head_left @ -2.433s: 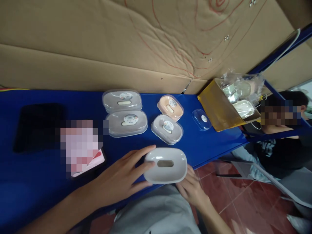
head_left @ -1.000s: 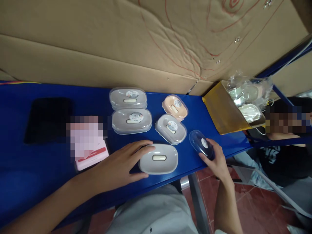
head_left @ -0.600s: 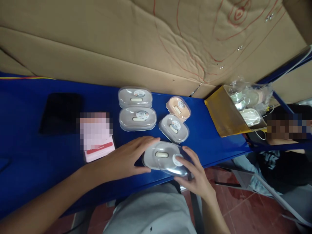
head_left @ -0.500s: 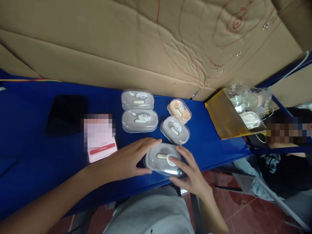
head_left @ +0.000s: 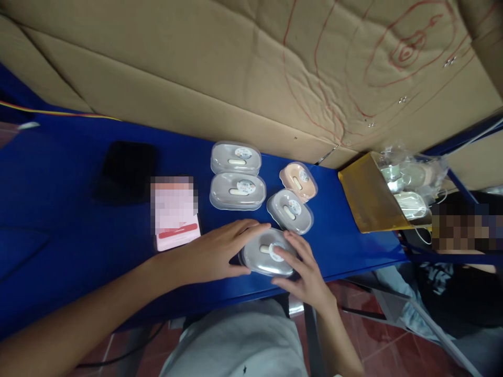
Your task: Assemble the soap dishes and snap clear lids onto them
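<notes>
My left hand [head_left: 214,256] and right hand [head_left: 304,275] cup the grey soap dish [head_left: 267,258] at the near edge of the blue table [head_left: 70,251], fingers spread against its clear lid. Its long axis runs left to right. The round label's print is too small to read. A pale oval piece lies inside it.

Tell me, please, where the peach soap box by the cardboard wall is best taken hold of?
Probably across the two long sides of the peach soap box, from above. It lies flat and slanted, a grey soap box sits close in front, and its clear domed lid looks slippery on top.
</notes>
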Available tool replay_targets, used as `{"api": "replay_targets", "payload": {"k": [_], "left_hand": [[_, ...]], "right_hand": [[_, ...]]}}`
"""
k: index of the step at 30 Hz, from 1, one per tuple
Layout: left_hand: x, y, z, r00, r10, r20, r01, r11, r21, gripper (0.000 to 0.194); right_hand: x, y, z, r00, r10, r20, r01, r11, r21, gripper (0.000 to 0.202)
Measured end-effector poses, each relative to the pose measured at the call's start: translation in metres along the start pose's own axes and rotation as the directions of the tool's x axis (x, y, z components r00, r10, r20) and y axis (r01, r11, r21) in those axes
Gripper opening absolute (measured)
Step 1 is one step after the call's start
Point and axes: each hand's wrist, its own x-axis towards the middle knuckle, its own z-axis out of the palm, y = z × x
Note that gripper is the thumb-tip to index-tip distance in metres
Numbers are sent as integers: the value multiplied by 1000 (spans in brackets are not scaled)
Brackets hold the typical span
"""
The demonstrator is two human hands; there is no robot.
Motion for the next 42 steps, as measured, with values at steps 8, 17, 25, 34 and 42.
{"api": "replay_targets", "payload": {"k": [8, 17, 25, 34, 42], "left_hand": [[3, 1, -3, 1000, 30, 2, -30, 999, -36, 96], [3, -1, -1, 996, 73, -47, -75, 997, -35, 96], [3, 2, -4, 998, 65, -21, -66, 997, -46, 92], [1, -1, -1, 997, 68, -37, -69, 997, -39, 93], [6, 2, -26, 927, 155, -340, 9, 901, 434, 42]], "right_hand": [[3, 4, -7, 1000, -18, 2, 18, 999, 49, 61], [-3, 1, -10, 998, -18, 63, 22, 998, -56, 67], [4, -5, -14, 993, -31, 112, 42, 994, -97, 73], [-6, -3, 1, 998, -56, 26, 60, 981, -183, 77], [8, -1, 8, 989, 113, -94, -140, 922, -360, 70]]}}
